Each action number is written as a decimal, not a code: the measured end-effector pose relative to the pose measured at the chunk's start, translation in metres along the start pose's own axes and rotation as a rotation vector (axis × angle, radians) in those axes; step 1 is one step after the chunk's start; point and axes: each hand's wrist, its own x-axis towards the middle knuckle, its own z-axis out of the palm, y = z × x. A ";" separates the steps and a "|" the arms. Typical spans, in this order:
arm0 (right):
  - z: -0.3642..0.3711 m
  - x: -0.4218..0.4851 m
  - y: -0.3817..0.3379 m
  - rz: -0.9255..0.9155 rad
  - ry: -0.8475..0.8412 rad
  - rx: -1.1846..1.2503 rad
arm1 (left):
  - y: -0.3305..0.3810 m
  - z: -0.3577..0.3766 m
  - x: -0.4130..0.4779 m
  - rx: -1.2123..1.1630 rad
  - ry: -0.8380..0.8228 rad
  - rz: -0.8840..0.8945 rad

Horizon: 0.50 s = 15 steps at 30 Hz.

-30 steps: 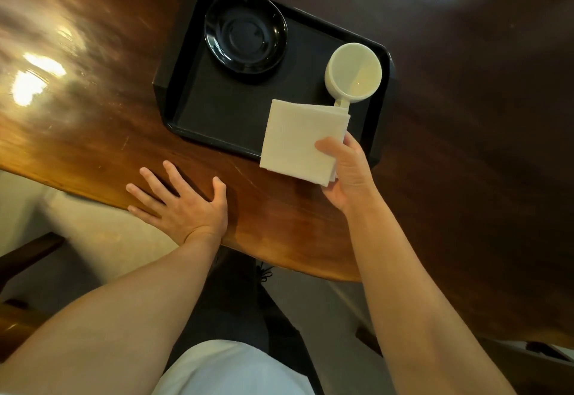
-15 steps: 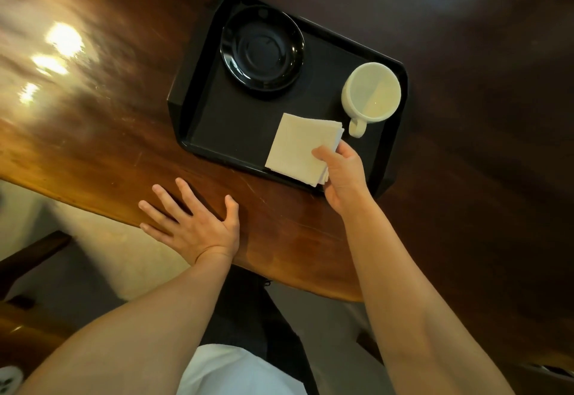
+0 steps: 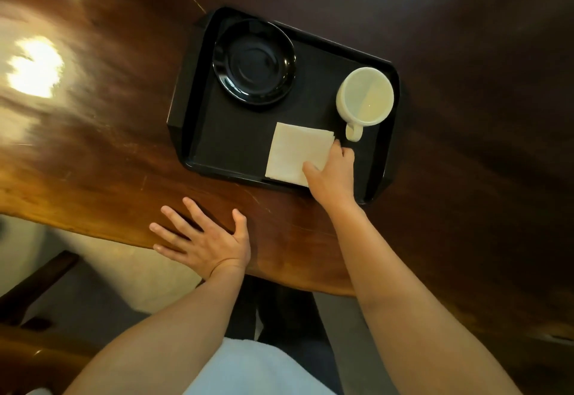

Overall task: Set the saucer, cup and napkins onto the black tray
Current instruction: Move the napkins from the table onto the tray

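Observation:
The black tray lies on the dark wooden table. A black saucer sits in its far left part. The white cup stands upright at the right side, handle pointing toward me. White folded napkins lie on the tray floor near its front rim, just left of the cup handle. My right hand pinches the napkins' right edge, thumb on top. My left hand rests flat on the table edge, fingers spread, holding nothing.
The glossy wooden table has a curved near edge right in front of me. Bright light glare shows on its left part. Below the edge I see a pale floor and a dark bench at the left.
My right hand carried the napkins forward from over the tray's front rim down onto the tray floor. The left hand stayed flat on the table edge.

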 end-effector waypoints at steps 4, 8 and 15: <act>0.001 -0.011 0.001 0.021 -0.041 -0.096 | 0.002 -0.006 0.000 0.030 -0.075 0.006; -0.003 -0.017 0.001 0.022 -0.089 -0.061 | 0.006 -0.014 0.000 0.087 -0.168 -0.009; -0.011 -0.014 0.004 0.016 -0.143 -0.018 | 0.015 -0.029 0.003 0.135 -0.249 -0.055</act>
